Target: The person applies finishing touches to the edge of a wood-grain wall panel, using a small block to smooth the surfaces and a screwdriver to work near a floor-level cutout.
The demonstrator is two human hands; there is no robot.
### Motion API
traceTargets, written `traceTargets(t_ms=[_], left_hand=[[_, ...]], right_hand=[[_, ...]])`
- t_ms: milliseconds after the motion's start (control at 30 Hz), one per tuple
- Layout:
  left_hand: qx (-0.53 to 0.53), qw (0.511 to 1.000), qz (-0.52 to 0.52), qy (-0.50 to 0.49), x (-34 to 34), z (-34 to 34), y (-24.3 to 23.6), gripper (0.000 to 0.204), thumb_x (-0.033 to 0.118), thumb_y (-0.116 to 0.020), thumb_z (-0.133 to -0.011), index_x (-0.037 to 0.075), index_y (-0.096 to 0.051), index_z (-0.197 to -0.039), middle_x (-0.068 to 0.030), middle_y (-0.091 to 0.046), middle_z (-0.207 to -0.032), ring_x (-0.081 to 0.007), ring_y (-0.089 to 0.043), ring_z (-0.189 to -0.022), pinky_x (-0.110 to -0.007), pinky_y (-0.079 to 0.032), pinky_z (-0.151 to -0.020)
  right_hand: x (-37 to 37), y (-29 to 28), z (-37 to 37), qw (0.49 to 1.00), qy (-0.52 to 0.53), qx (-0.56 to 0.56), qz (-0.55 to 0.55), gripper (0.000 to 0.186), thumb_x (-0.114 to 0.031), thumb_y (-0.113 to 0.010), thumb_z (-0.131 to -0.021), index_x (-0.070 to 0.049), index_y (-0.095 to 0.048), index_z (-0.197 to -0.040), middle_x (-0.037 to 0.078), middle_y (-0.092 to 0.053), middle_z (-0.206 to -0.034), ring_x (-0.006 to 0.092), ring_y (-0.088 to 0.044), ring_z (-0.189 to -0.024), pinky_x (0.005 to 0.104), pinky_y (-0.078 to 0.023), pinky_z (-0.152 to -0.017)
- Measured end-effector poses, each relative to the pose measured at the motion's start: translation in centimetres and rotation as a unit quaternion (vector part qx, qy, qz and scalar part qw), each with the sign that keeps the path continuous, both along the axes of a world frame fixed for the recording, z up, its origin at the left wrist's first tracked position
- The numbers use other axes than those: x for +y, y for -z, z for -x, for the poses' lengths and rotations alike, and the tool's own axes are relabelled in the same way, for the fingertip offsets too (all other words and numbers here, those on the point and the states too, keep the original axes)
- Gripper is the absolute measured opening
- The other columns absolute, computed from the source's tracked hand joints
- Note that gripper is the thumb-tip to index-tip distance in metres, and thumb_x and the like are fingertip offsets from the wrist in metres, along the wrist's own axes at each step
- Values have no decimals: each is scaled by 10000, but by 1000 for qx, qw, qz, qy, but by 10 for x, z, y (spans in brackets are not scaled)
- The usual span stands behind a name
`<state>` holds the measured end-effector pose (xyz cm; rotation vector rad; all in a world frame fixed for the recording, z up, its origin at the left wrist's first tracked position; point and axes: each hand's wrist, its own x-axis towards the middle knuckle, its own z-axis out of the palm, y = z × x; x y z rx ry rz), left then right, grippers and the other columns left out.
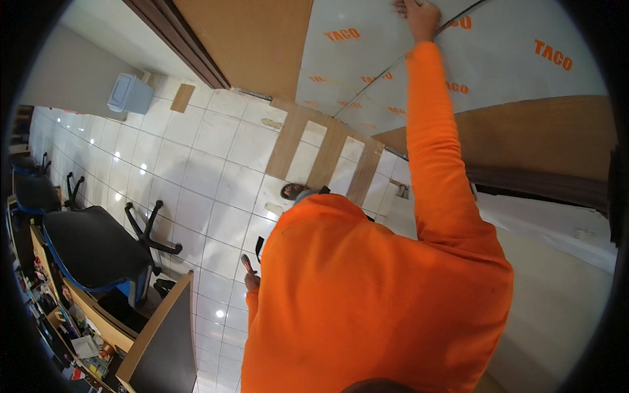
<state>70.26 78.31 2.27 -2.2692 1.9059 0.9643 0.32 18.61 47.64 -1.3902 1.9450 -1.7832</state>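
My right hand (420,16) reaches up at the top of the view. It rests flat on a white film-covered panel (524,78) with orange print, right where a thin dark seam crosses the panel. My orange sleeve runs down from it to my orange shirt, which fills the lower middle. My left hand (251,280) hangs low beside my body and is closed around a small tool (246,262) with a reddish handle; the tool's end is too small to make out. One sandalled foot (293,191) shows on the white floor tiles.
Three wooden strips (327,154) lie on the tiled floor below the panel. Brown boards (255,39) lean at the top. A grey bin (130,93) stands by the wall at upper left. Black office chairs (98,245) and a cluttered desk (157,327) fill the lower left.
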Motion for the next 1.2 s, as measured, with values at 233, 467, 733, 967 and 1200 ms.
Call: traceTargets(t_ms=[233,467,733,967,1200], left_hand=[[233,882,-60,-405,-112,12,-52,644,645,-427,-977,37,-627,-900,16,-400,-479,-114,-397,-362,-300,-307,-354],[250,869,-34,-426,-166,30,-103,571,590,-474,-995,46,-592,-869,19,-402,-507,-90,-364,-368,-280,-274,-361],[266,872,-6,-412,-220,73,-142,525,552,-447,-1021,64,-587,-888,33,-383,-535,-74,-346,-399,-261,-256,-390],[332,874,-15,-356,-304,93,-178,484,496,-418,-1051,57,-564,-907,50,-377,-576,-44,-339,-447,-241,-253,-419],[474,809,-71,-339,-447,115,-215,424,492,-451,-1050,97,-559,-943,58,-351,-620,-42,-294,-507,-231,-231,-474]], right_hand=[[17,0,-4,999,-33,2,-18,405,-332,-707,-932,41,-716,-773,97,-712,-707,143,-661,-551,242,-494,-504],[21,1,-7,999,-39,-14,-28,400,-336,-712,-928,47,-714,-812,97,-716,-726,146,-674,-580,229,-506,-537],[54,69,-27,994,-77,-15,-80,339,-293,-634,-977,26,-734,-921,80,-744,-850,139,-699,-716,241,-522,-658],[114,253,-124,934,-147,8,-327,272,-277,-666,-925,-13,-719,-966,99,-736,-817,209,-699,-697,350,-545,-684],[122,250,-332,760,-484,-59,-429,271,-294,-676,-924,-35,-711,-996,125,-741,-940,257,-718,-839,368,-535,-787]])
